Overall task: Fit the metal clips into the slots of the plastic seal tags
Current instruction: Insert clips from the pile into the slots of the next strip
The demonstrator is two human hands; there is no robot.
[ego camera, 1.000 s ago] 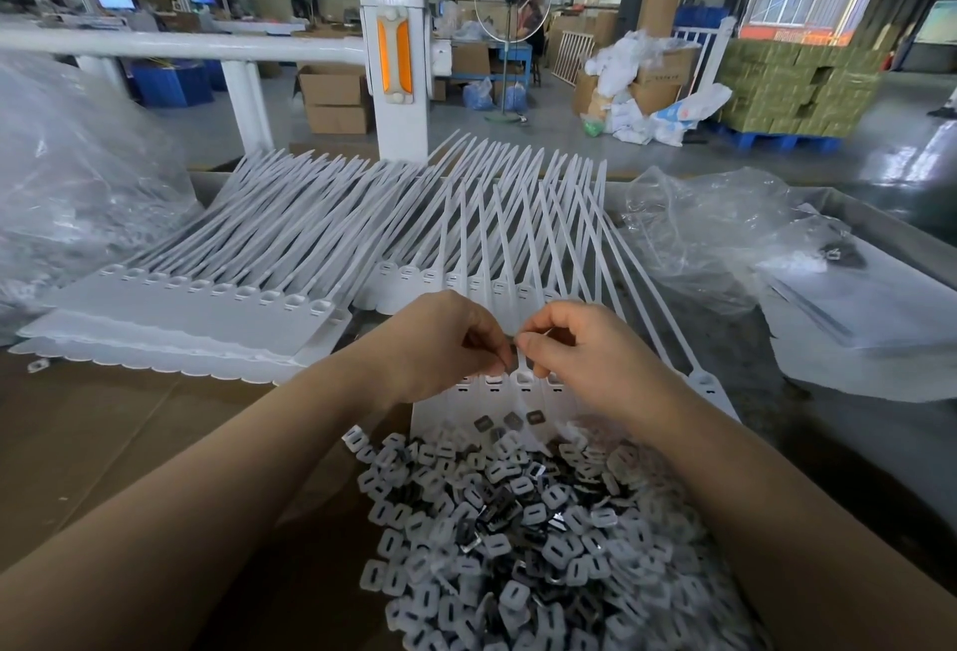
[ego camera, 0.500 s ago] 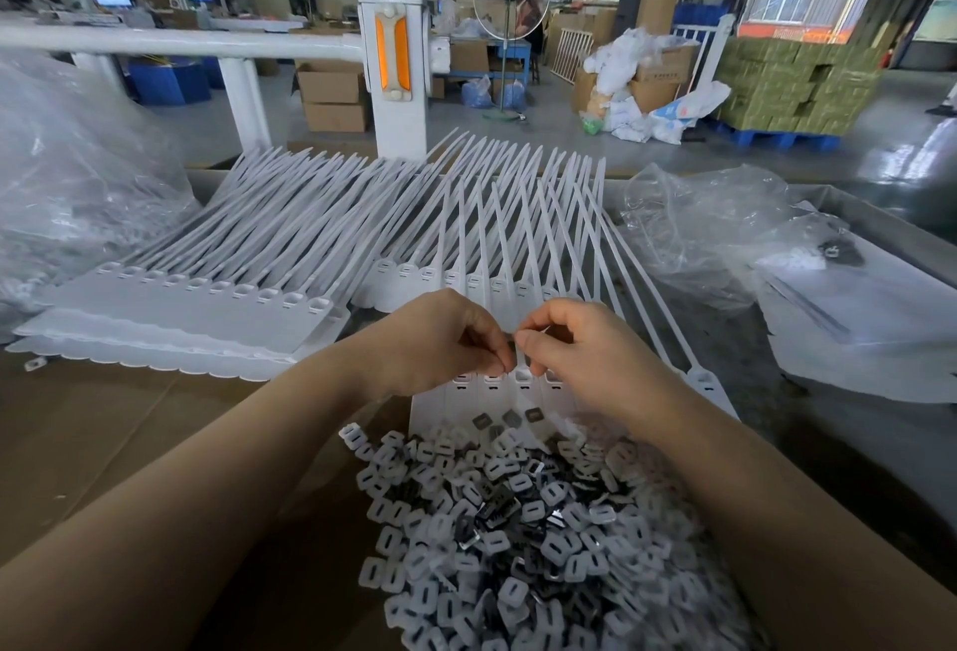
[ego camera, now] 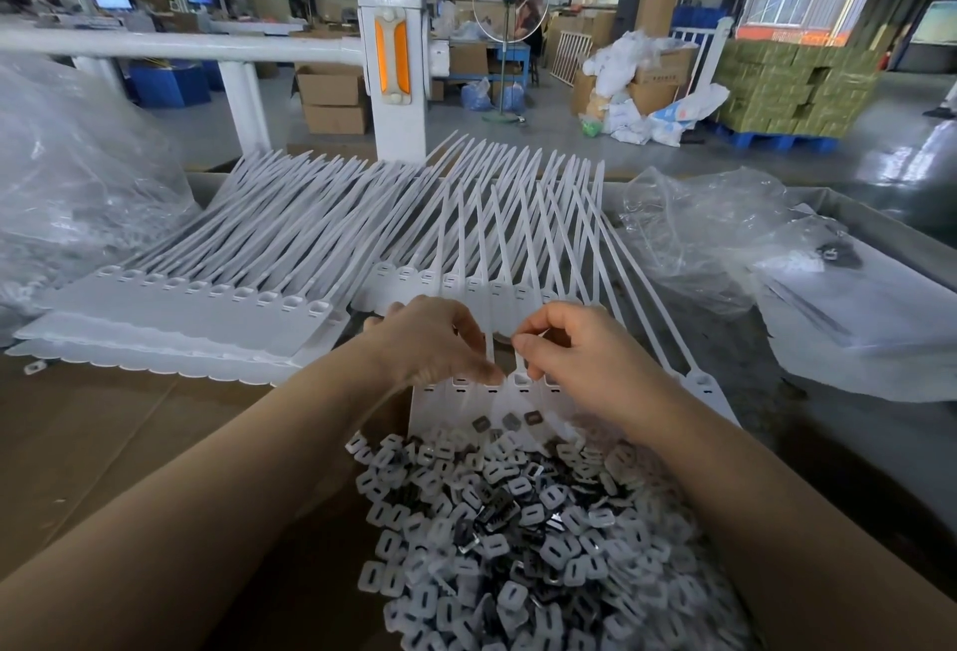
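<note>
At the centre of the frame we see a sheet of white plastic seal tags [ego camera: 523, 394] lying flat on the counter [ego camera: 103, 443], its row of slotted heads just below our fingers and its long tails fanning away toward the top. Three dark metal clips [ego camera: 510, 421] rest on the flat part of that sheet, just above a large heap of clips and white plastic caps [ego camera: 518, 536] that fills the lower middle of the frame. Our left hand [ego camera: 430, 339] is curled, its fingertips bunched and pressing down at the tag heads; whether it pinches a clip there we cannot tell. Our right hand [ego camera: 564, 350] sits just beside it, thumb and forefinger pinched together above the heads on something too small to make out. A second fan of tags [ego camera: 466, 241] lies just behind the hands, and a stack of tag sheets [ego camera: 176, 308] sits at centre left. Crumpled clear plastic bags [ego camera: 725, 236] lie at the right, with another clear bag [ego camera: 67, 174] at the left edge. A white post with an orange reflector [ego camera: 392, 60] stands beyond the counter at top centre.
</note>
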